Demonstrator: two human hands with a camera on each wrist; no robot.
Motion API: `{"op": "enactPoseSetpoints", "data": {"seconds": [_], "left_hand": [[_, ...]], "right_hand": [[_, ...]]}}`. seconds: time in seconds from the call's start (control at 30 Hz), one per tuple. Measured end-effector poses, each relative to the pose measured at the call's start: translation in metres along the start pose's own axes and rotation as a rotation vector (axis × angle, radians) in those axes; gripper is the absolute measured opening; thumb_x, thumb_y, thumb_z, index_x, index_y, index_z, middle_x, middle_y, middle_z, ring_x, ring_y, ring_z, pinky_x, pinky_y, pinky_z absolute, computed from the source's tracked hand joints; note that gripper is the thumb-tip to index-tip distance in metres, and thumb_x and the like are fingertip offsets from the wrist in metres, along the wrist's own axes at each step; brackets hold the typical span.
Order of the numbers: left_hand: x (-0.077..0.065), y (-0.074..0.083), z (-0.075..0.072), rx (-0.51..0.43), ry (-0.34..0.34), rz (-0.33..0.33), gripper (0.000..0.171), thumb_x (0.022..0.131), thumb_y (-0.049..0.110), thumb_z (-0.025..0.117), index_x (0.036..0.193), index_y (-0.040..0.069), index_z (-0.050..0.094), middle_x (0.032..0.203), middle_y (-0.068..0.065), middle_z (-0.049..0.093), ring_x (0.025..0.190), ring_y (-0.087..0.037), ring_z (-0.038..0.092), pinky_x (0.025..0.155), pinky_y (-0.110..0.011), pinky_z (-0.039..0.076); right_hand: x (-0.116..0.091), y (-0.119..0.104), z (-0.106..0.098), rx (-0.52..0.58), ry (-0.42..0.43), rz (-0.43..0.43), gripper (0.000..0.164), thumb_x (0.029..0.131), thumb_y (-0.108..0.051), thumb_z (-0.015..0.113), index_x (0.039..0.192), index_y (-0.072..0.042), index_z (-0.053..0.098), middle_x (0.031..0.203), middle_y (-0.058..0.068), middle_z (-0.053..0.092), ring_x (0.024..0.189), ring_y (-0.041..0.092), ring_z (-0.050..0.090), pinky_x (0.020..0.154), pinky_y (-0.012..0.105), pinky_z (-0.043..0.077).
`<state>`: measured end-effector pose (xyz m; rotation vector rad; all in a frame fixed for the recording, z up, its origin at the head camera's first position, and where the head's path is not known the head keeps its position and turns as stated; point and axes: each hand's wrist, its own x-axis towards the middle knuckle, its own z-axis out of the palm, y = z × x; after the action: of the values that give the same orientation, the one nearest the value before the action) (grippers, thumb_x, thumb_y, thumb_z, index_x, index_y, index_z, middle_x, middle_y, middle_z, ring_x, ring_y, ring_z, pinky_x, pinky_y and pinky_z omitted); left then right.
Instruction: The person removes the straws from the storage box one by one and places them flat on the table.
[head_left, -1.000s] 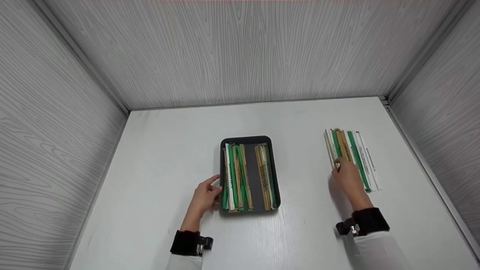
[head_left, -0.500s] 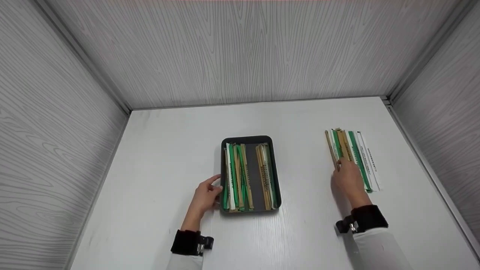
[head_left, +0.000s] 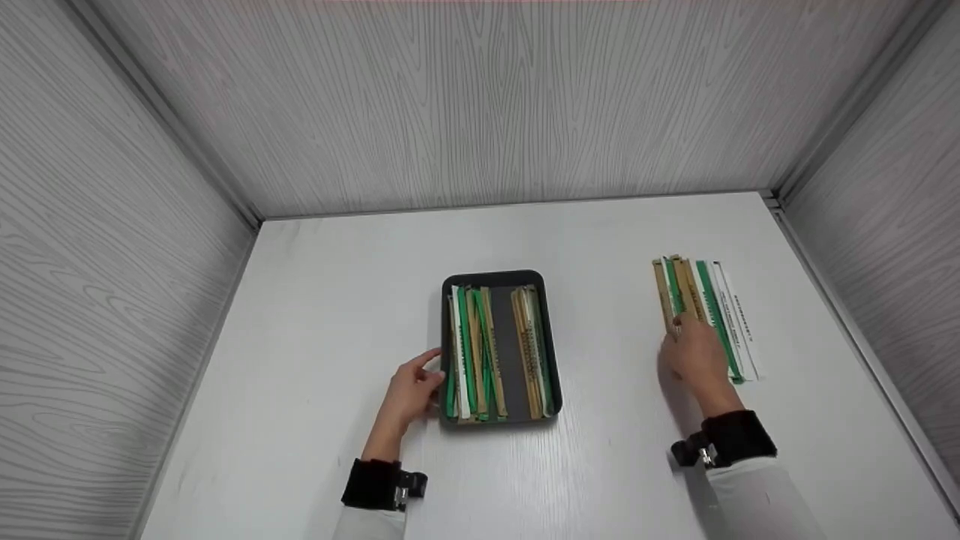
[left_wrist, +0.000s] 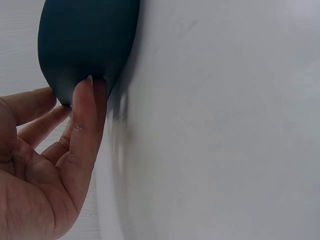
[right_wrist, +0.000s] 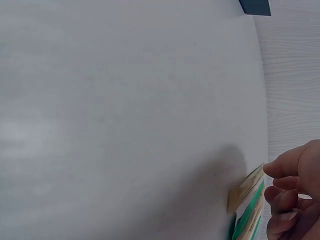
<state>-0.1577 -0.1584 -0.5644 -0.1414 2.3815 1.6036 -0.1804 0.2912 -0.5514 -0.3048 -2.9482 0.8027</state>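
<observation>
In the head view my left hand (head_left: pixel 412 388) holds the left side of a dark tray (head_left: pixel 496 279), thumb and fingertips on its wall. The left wrist view shows the fingers of that hand (left_wrist: pixel 60 145) at the tray's edge (left_wrist: pixel 87 37). Long narrow paper packets, white, green and brown, lie lengthwise in the tray in two groups. To the right, my right hand (head_left: pixel 696 351) bends over a row of similar packets (head_left: pixel 731 322). Its thumb and forefinger pinch the leftmost brown packet (head_left: pixel 662 289), partly hidden beneath them. Packet ends (right_wrist: pixel 245 192) show beside the fingertips in the right wrist view.
Everything sits on a white table (head_left: pixel 322 300). Grey wood-grain panels (head_left: pixel 480 97) rise at the back and both sides. A bare dark strip of tray floor (head_left: pixel 510 352) separates the two groups of packets. Both wrists wear black bands (head_left: pixel 739 439) with small cameras.
The leftmost brown packet under the right hand has turned from nearly edge-on to showing its broad face. The right hand has shifted slightly. The left hand and tray have stayed put.
</observation>
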Motion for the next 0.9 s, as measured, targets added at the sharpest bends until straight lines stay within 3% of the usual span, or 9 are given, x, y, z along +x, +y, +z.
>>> {"op": "enactPoseSetpoints", "data": {"seconds": [0.27, 0.47, 0.6, 0.73, 0.9], "left_hand": [[0.000, 0.000, 0.001, -0.026, -0.004, -0.036, 0.046, 0.099, 0.010, 0.057, 0.144, 0.014, 0.051, 0.091, -0.012, 0.058, 0.068, -0.021, 0.063, 0.056, -0.034, 0.051], [0.001, 0.001, 0.002, -0.023, 0.006, -0.050, 0.046, 0.099, 0.010, 0.058, 0.144, 0.015, 0.051, 0.090, -0.012, 0.058, 0.067, -0.021, 0.060, 0.053, -0.031, 0.049], [0.001, 0.001, 0.002, -0.012, 0.004, -0.045, 0.046, 0.099, 0.011, 0.057, 0.145, 0.015, 0.050, 0.092, -0.011, 0.058, 0.067, -0.020, 0.060, 0.054, -0.031, 0.049], [0.002, 0.001, 0.002, -0.010, 0.003, -0.041, 0.046, 0.099, 0.011, 0.057, 0.145, 0.014, 0.050, 0.091, -0.011, 0.059, 0.067, -0.020, 0.060, 0.055, -0.031, 0.049], [0.001, 0.001, 0.001, -0.019, 0.003, -0.047, 0.046, 0.099, 0.011, 0.057, 0.145, 0.014, 0.050, 0.091, -0.012, 0.059, 0.068, -0.020, 0.060, 0.054, -0.031, 0.049]], "right_hand": [[-0.014, -0.053, 0.004, -0.005, 0.003, -0.205, 0.028, 0.092, -0.011, 0.063, 0.116, 0.004, 0.061, 0.089, 0.017, 0.061, 0.077, 0.030, 0.059, 0.064, 0.044, 0.047], [-0.041, -0.112, 0.036, 0.033, -0.074, -0.386, 0.025, 0.090, -0.011, 0.069, 0.113, -0.003, 0.065, 0.088, 0.008, 0.062, 0.075, 0.024, 0.059, 0.063, 0.040, 0.048], [-0.055, -0.139, 0.061, 0.029, -0.145, -0.476, 0.024, 0.090, -0.009, 0.069, 0.113, -0.005, 0.065, 0.088, 0.003, 0.061, 0.072, 0.017, 0.057, 0.060, 0.033, 0.047], [-0.062, -0.155, 0.078, 0.036, -0.227, -0.517, 0.027, 0.091, -0.011, 0.069, 0.117, -0.006, 0.065, 0.089, 0.000, 0.062, 0.071, 0.012, 0.058, 0.059, 0.030, 0.047], [-0.064, -0.168, 0.093, 0.038, -0.309, -0.507, 0.025, 0.093, -0.016, 0.067, 0.116, -0.005, 0.065, 0.086, 0.001, 0.065, 0.072, 0.014, 0.062, 0.061, 0.032, 0.050]]}}
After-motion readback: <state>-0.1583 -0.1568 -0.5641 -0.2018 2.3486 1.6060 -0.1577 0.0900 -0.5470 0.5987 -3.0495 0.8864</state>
